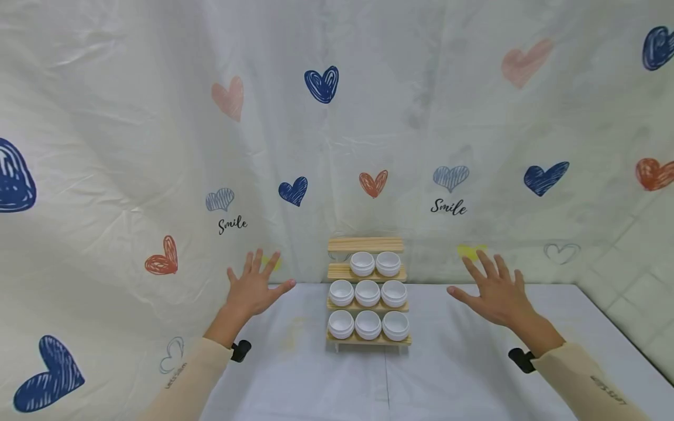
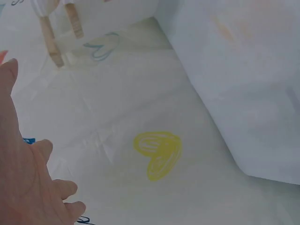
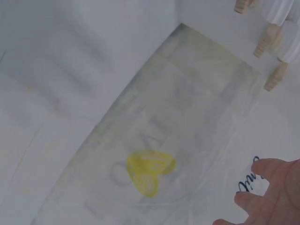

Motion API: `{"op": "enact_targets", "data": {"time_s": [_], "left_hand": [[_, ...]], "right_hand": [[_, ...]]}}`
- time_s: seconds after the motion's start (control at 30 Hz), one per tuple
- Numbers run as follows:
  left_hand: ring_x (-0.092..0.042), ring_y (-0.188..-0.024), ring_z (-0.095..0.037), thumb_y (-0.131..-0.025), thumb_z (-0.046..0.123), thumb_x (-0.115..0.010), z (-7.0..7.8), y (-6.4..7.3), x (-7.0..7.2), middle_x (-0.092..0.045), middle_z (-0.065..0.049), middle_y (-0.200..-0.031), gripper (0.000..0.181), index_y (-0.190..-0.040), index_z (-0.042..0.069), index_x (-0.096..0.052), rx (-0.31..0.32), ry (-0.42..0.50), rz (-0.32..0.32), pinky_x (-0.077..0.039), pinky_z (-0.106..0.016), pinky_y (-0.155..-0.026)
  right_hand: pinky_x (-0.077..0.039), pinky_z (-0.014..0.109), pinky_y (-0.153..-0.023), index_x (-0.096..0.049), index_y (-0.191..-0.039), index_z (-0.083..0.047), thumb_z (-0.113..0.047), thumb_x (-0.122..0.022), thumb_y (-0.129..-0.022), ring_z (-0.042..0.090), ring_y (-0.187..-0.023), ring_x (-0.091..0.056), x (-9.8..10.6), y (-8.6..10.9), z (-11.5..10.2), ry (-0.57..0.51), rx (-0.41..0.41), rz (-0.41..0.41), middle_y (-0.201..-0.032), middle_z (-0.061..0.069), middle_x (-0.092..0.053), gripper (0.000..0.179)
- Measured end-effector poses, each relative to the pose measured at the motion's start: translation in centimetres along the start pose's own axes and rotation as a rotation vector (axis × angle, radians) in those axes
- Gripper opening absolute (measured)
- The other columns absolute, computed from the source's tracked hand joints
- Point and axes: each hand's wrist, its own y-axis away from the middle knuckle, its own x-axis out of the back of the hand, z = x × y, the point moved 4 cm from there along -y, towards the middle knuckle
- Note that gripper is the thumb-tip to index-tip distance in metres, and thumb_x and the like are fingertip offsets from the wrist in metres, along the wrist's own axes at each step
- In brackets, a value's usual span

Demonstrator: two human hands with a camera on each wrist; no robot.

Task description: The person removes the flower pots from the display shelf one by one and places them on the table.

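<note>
Both hands are raised with fingers spread and hold nothing. The left hand (image 1: 254,290) is above the table's left part, apart from the rack; the right hand (image 1: 497,295) is over the right part. Between them on the table stands a stepped wooden rack (image 1: 365,242) with several tiers. White bowls (image 1: 367,292) sit in rows on its lower three tiers, two on the upper of these and three on each of the others. The top slat carries no bowl. In the left wrist view, part of the left hand (image 2: 28,173) shows at the left edge; the right hand (image 3: 276,192) shows at lower right in its own view.
A white cloth covers the table (image 1: 295,380), with its right edge (image 1: 621,333) in view. Behind hangs a pale curtain (image 1: 368,134) printed with hearts and "Smile" lettering. White tiles (image 1: 642,280) line the wall at the right.
</note>
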Motion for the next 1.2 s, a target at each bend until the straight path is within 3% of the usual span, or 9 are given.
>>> {"op": "enact_targets", "data": {"time_s": [0.47,0.6,0.87,1.03,1.2], "left_hand": [[-0.01,-0.158,-0.044,-0.086,0.089,-0.039,1.6,0.5,-1.8,-0.012,-0.016,-0.172,0.098,-0.164,0.032,-0.022,-0.012,-0.042,0.006,-0.01,-0.084,-0.11],[-0.008,-0.158,-0.044,-0.087,0.089,-0.038,2.2,0.8,-2.4,-0.009,-0.014,-0.172,0.097,-0.164,0.034,-0.019,-0.023,-0.011,-0.001,-0.009,-0.085,-0.109],[-0.007,-0.158,-0.043,-0.089,0.084,-0.042,3.4,0.9,-4.9,-0.009,-0.013,-0.173,0.092,-0.164,0.036,-0.019,-0.013,0.249,0.006,-0.009,-0.086,-0.107],[-0.011,-0.158,-0.044,-0.092,0.078,-0.047,3.9,1.1,-6.8,-0.014,-0.013,-0.172,0.087,-0.164,0.035,-0.021,0.01,0.429,0.032,-0.015,-0.085,-0.107],[-0.023,-0.153,-0.048,-0.096,0.068,-0.052,4.3,1.3,-8.4,-0.023,-0.016,-0.169,0.08,-0.163,0.033,-0.026,0.03,0.63,0.087,-0.023,-0.079,-0.11]], "right_hand": [[-0.007,0.082,-0.111,-0.031,-0.161,-0.011,-0.074,-0.053,-0.091,0.058,-0.149,-0.011,0.6,-0.1,-4.6,0.005,0.039,0.001,-0.167,0.025,-0.016,0.096],[-0.008,0.082,-0.111,-0.032,-0.16,-0.012,-0.073,-0.054,-0.091,0.057,-0.149,-0.013,0.4,-0.3,-5.7,-0.006,0.05,0.009,-0.167,0.025,-0.017,0.095],[-0.016,0.082,-0.108,-0.033,-0.16,-0.011,-0.068,-0.055,-0.094,0.057,-0.148,-0.019,-0.6,-1.3,-8.0,-0.109,0.076,0.013,-0.166,0.025,-0.021,0.09],[-0.023,0.081,-0.105,-0.031,-0.16,-0.01,-0.06,-0.058,-0.097,0.058,-0.145,-0.025,-1.8,-2.2,-9.0,-0.239,0.087,-0.014,-0.164,0.027,-0.023,0.085],[-0.027,0.078,-0.107,-0.032,-0.16,-0.008,-0.051,-0.062,-0.099,0.054,-0.145,-0.028,-2.7,-3.0,-9.4,-0.422,0.102,-0.035,-0.162,0.026,-0.027,0.08]]}}
